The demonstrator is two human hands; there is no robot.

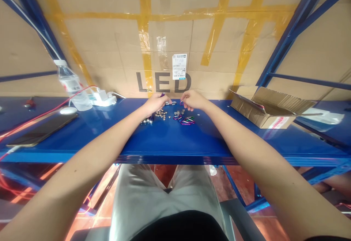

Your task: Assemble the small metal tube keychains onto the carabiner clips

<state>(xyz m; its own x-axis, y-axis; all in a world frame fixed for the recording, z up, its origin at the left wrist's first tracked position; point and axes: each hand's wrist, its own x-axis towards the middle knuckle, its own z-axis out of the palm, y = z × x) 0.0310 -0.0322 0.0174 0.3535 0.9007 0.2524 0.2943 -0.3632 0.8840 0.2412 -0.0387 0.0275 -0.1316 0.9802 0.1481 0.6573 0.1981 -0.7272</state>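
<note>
Both my arms reach forward over a blue shelf point(170, 142). My left hand point(155, 103) has its fingers closed on a small purple clip and a silver ring point(168, 102). A little to the right, my right hand point(192, 99) pinches another small purple piece point(181, 103). Below the hands lie several small silver rings point(161, 114) and a pile of coloured carabiner clips point(184, 118), purple, green and silver.
A water bottle point(71, 84) and a white power strip point(102, 97) stand at the back left, with a red cable and a dark phone point(44, 129) nearer. An open cardboard box point(270, 107) sits at the right. A taped cardboard wall marked LED point(164, 82) closes the back.
</note>
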